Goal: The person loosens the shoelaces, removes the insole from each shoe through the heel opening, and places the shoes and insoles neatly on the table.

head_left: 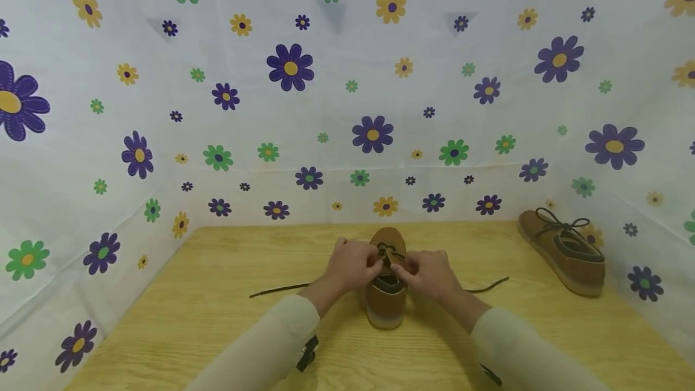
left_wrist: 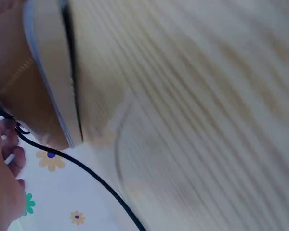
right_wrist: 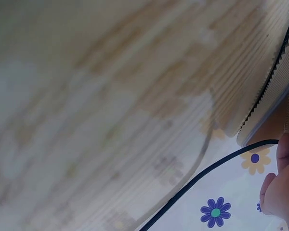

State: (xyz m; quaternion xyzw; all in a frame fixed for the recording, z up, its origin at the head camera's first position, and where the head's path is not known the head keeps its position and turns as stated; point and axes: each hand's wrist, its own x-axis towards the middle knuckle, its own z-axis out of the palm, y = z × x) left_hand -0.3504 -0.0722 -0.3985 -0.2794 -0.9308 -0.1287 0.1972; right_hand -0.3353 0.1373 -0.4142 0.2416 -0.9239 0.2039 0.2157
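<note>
A brown lace-up shoe (head_left: 385,309) stands on the table with its toe pointing away and its heel towards me. My left hand (head_left: 352,263) is at its left side, thumb and fingers pinching the dark shoelace over the opening. From the other side my right hand (head_left: 431,271) also pinches the shoelace, its fingertips close to the left ones. One long lace end (head_left: 279,289) trails out to the left; another lace end (head_left: 491,286) lies to the right. In the right wrist view the dark lace (right_wrist: 207,171) runs to the curled fingers (right_wrist: 284,151). The fingertips' exact grip is partly hidden.
A second brown shoe (head_left: 583,267), its lace tied in a bow, stands at the table's right back edge. The wooden table (head_left: 217,330) ends at a white flowered cloth (head_left: 347,95) that rises behind and at both sides.
</note>
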